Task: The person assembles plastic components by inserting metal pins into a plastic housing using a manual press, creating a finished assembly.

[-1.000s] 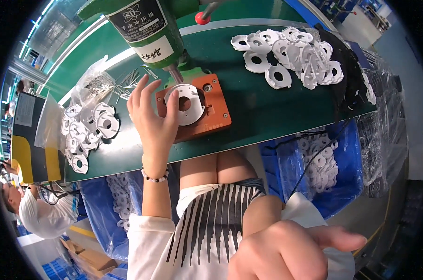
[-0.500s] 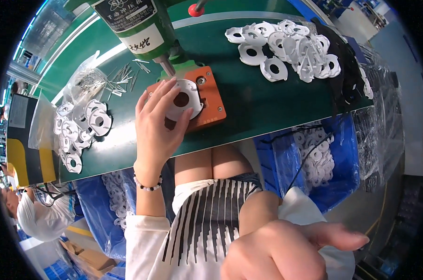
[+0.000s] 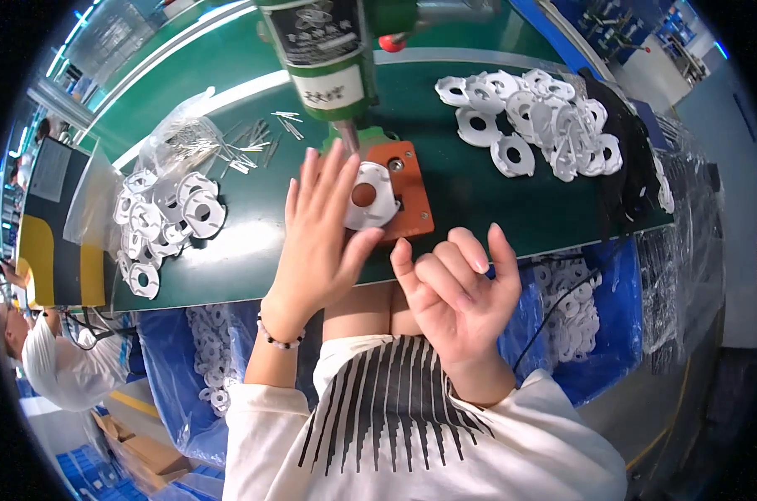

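A white round plastic part with a central hole (image 3: 382, 185) lies on the orange fixture block (image 3: 416, 196) beneath the green hand press (image 3: 328, 58). My left hand (image 3: 318, 230) is open, its fingers stretched out along the left side of this part and its thumb near the lower edge; whether it touches the part I cannot tell. The press's metal ram (image 3: 348, 135) comes down just behind my fingertips. In front of the block, over the table's near edge, my right hand (image 3: 462, 296) is turned palm up. Its fingers are half curled and apart, with nothing visible in them.
Similar white parts are heaped on the green table (image 3: 270, 267) at left (image 3: 157, 221) and right (image 3: 554, 121). Thin metal pins (image 3: 249, 146) lie beside a clear bag (image 3: 178, 142). Blue bins (image 3: 621, 309) of white parts flank my legs. A person (image 3: 69, 359) sits at far left.
My right hand has come up from low in front of my body to beside the fixture. My left hand has flattened and drawn off the white part's top toward its left side. The view has shifted.
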Demonstrator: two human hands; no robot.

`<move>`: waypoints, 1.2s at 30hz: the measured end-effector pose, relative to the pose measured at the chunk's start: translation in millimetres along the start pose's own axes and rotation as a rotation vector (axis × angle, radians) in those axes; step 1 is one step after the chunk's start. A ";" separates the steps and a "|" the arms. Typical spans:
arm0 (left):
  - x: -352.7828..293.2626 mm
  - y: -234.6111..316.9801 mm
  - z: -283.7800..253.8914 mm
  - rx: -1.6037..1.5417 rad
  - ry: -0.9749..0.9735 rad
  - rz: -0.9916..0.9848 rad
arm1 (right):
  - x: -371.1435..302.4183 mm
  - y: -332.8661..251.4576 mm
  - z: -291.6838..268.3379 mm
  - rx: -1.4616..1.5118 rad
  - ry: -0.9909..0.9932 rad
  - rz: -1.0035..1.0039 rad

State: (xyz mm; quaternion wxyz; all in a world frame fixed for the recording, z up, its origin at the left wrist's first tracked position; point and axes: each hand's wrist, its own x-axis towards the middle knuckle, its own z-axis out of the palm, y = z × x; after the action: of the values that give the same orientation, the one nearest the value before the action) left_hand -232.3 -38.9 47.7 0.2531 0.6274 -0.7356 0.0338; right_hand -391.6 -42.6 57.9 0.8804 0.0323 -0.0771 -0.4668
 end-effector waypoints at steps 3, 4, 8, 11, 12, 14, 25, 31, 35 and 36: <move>3.9 -43.9 -9.3 -0.416 0.470 -0.081 | -5.2 -9.0 -7.3 -0.251 0.069 -0.110; 9.6 -65.1 -9.8 -0.402 0.586 -0.139 | -7.2 -18.1 -16.4 -0.329 0.042 -0.149; 20.1 -146.8 -10.5 -0.148 0.278 -0.187 | -13.6 -66.6 -85.3 -1.832 0.075 -0.895; 27.0 -171.1 1.5 -0.029 0.134 -0.062 | -0.4 -75.6 -71.0 -2.689 0.190 -0.917; 31.9 -170.3 5.7 0.004 0.084 -0.097 | -3.3 -83.9 -74.7 -2.792 0.275 -0.778; 38.0 -173.2 15.0 0.038 0.036 -0.130 | -7.6 -94.3 -78.8 -2.882 0.241 -0.588; 48.2 -174.5 25.3 0.084 0.076 -0.352 | -6.0 -92.1 -79.4 -2.872 0.190 -0.581; 46.3 -132.7 -11.7 -0.501 0.062 -0.411 | -7.0 -93.7 -81.0 -2.873 0.200 -0.589; 38.6 -101.7 -20.4 -1.048 0.016 -0.417 | -6.9 -93.7 -79.2 -2.881 0.198 -0.582; 38.0 -95.2 -21.8 -1.051 0.014 -0.418 | -7.0 -93.7 -78.9 -2.883 0.201 -0.580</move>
State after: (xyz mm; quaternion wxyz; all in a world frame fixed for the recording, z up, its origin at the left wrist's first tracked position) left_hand -138.7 -85.4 56.9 0.5379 0.5489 -0.5121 -0.3836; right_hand -459.0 -90.7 -32.8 0.0306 -0.8072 0.5130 -0.2905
